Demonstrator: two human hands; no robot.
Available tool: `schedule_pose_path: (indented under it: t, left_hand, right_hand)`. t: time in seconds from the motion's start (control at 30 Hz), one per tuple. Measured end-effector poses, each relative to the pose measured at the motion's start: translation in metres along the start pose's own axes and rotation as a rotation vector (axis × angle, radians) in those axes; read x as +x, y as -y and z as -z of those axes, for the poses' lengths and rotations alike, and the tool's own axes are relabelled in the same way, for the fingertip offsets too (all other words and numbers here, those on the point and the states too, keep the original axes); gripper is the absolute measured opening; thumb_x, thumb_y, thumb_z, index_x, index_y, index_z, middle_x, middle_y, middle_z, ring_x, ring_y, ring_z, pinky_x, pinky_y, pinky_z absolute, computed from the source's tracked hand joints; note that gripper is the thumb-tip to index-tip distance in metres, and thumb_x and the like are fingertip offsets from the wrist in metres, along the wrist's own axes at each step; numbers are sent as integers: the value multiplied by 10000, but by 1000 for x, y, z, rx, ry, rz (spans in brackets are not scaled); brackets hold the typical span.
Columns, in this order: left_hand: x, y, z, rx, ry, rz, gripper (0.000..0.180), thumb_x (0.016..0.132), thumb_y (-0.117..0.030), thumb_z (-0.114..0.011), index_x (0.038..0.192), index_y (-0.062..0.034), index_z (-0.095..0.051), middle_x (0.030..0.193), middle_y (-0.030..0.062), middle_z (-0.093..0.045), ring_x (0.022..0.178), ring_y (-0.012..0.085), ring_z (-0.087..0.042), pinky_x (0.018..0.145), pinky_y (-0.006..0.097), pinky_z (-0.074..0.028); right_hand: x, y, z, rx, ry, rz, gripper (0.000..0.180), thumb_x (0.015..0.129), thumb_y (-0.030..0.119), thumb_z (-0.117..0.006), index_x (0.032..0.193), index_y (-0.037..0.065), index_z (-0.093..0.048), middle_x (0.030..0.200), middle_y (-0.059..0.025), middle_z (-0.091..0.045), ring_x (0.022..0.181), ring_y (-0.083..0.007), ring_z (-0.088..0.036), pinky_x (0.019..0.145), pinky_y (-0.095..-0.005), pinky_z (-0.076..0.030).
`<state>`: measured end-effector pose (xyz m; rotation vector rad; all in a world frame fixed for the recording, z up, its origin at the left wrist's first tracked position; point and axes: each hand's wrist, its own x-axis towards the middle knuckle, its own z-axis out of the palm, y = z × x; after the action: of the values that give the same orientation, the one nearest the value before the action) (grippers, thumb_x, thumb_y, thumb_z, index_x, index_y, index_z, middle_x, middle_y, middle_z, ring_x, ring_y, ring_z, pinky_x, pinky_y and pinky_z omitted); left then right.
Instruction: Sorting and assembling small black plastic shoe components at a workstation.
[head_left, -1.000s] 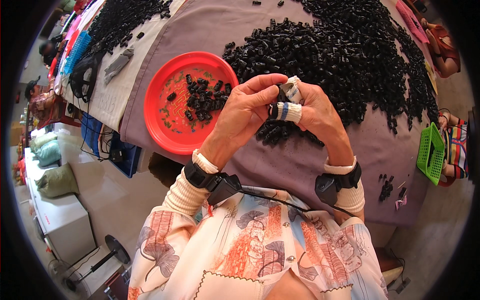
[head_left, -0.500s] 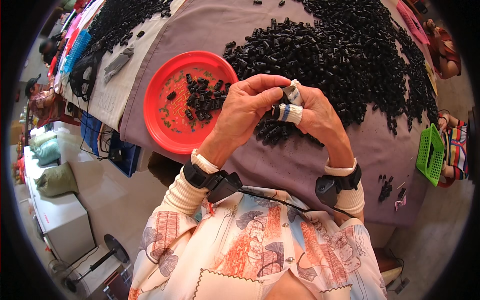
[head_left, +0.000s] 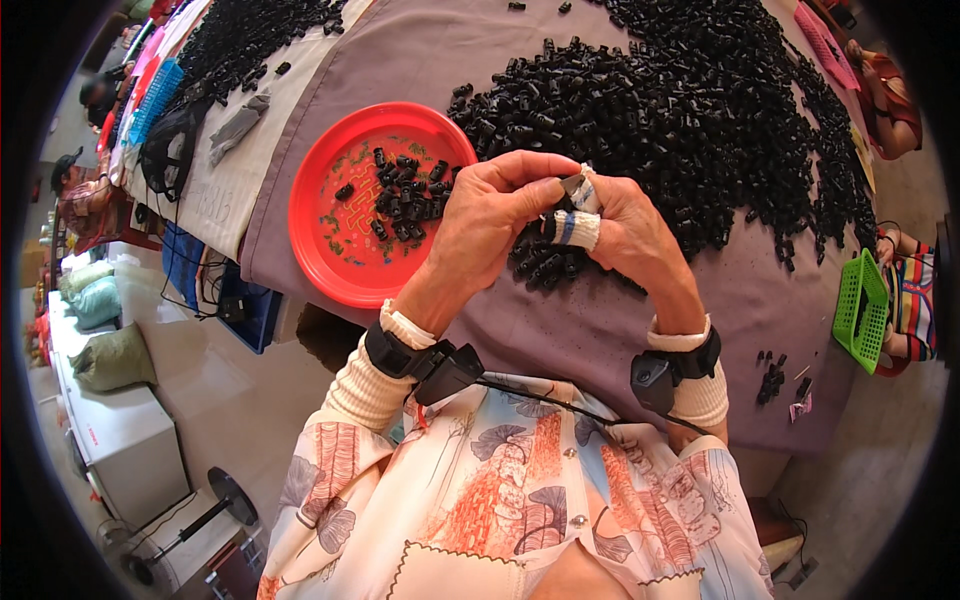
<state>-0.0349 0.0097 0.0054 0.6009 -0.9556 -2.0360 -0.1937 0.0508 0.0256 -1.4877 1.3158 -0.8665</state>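
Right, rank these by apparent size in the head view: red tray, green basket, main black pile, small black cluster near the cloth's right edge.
Largest to smallest:
1. Main black pile
2. Red tray
3. Green basket
4. Small black cluster

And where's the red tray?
In the head view, the red tray lies left of centre on the purplish cloth, just left of the left hand.

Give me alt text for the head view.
Left hand and right hand, the right wearing white finger sleeves, meet around something small and dark, partly hidden. A red plate of black cylindrical parts sits left; a similar heap spreads beyond on mauve cloth.
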Motion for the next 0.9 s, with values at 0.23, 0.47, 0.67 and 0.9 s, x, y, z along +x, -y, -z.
schedule_pose_path:
  t: [0.23,0.47,0.67,0.9]
  left_hand:
    - [0,3,2,23,-16,-6,192,836,-26,-583,1020,23,-603,932,73,-630,814,111,-601,727,237,-504]
    - [2,3,7,-333,31,110,231,874,-75,-542,1088,14,-554,940,81,-615,835,139,-598,764,278,-500]
    - [-2,3,9,-395,60,116,219,870,-67,-543,1076,6,-553,935,86,-611,849,149,-594,792,296,-489]
    - [-3,0,2,-169,-34,54,206,834,-47,-575,1029,15,-566,905,68,-612,812,133,-592,760,285,-492]
  right_hand:
    - [3,-13,-7,4,-28,90,236,735,214,-664,717,5,-556,582,-22,-477,561,-117,-440,542,-293,-382]
    - [3,2,-1,95,-24,-121,243,739,245,-679,769,30,-570,559,30,-460,467,-52,-411,421,-233,-339]
    - [3,2,-6,193,-92,-129,245,705,224,-710,792,39,-576,580,42,-468,465,-34,-406,405,-215,-326]
    - [4,-2,-10,118,-121,-85,248,669,199,-717,760,25,-566,620,28,-494,533,-54,-415,462,-231,-351]
